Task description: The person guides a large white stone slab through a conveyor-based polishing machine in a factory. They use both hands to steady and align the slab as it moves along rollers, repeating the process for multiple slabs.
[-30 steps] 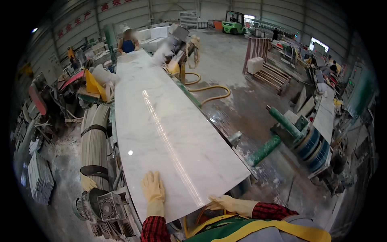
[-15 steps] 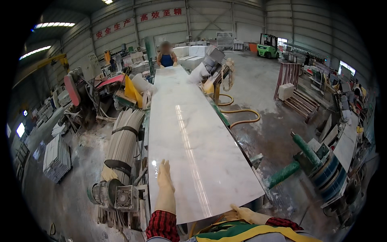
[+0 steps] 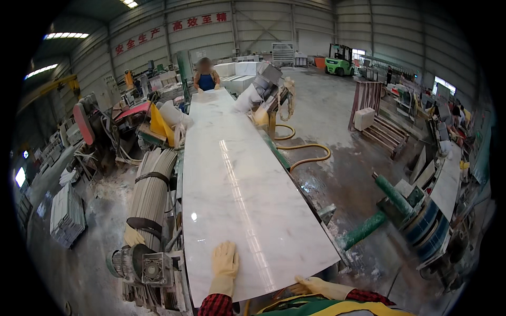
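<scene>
A long polished white stone slab [image 3: 232, 184] with faint grey veining stretches away from me, reflecting a bright strip of light. My left hand [image 3: 225, 262], in a cream rubber glove, rests palm down on its near left part, fingers extended. At the near edge, toward the right, my gloved right hand [image 3: 322, 288] grips the slab with its thumb near the top face; its other fingers are partly hidden. A co-worker [image 3: 205, 76] in a blue apron stands at the far end with hands at the slab.
Left of the slab are a bundle of strapped strips [image 3: 153, 195] and a motor [image 3: 129, 262]. A machine head [image 3: 268, 76] and a yellow hose [image 3: 316, 158] are on the right. Green rollers [image 3: 363, 229] stand nearer. A green forklift [image 3: 339, 62] is farther back.
My left hand has come nearer to me and turned from edge-on to palm down on the slab. My right hand stays at the near edge. The whole view has shifted slightly.
</scene>
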The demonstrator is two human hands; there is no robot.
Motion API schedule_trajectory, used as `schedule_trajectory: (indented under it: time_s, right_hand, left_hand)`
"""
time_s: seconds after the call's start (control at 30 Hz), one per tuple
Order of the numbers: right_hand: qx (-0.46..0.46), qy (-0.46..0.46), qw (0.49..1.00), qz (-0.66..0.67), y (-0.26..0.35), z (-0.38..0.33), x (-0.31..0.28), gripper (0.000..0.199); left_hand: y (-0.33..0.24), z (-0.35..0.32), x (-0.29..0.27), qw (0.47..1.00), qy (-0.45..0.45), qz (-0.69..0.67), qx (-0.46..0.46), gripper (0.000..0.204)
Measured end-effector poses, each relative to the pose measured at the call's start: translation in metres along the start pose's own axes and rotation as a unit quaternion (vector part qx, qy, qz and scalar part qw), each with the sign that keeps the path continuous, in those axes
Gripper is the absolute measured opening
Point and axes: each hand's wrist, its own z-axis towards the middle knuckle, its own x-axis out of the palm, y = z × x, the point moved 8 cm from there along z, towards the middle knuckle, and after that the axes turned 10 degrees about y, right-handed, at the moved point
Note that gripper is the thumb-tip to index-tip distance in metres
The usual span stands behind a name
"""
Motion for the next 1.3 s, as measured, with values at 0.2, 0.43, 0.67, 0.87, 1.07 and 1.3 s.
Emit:
schedule_trajectory:
  time_s: [0.2,0.43,0.67,0.87,1.07,1.3]
  right_hand:
    - [0.023,0.011,0.999,0.038,0.006,-0.008,0.007,0.065]
    - [-0.078,0.033,0.996,-0.040,-0.017,0.023,-0.035,0.058]
    - [-0.043,0.104,0.991,0.071,-0.038,0.030,-0.032,0.061]
    - [0.067,0.295,0.895,0.328,-0.015,0.000,0.042,0.060]
    - [0.004,0.087,0.988,0.125,-0.025,0.009,-0.002,0.072]
    - [-0.016,0.082,0.993,0.085,-0.016,-0.004,0.009,0.068]
  left_hand:
    - [-0.003,-0.002,-0.004,1.000,-0.021,0.008,0.014,0.040]
    - [-0.010,0.000,-0.002,1.000,-0.003,0.016,0.021,0.040]
    - [-0.007,0.003,0.007,1.000,0.007,-0.002,0.011,0.042]
    - [-0.005,-0.012,-0.008,1.000,0.015,0.010,-0.004,0.041]
    - [-0.002,-0.013,0.007,0.999,0.049,0.009,-0.019,0.045]
    - [0.002,-0.020,0.008,1.000,0.027,0.003,-0.015,0.046]
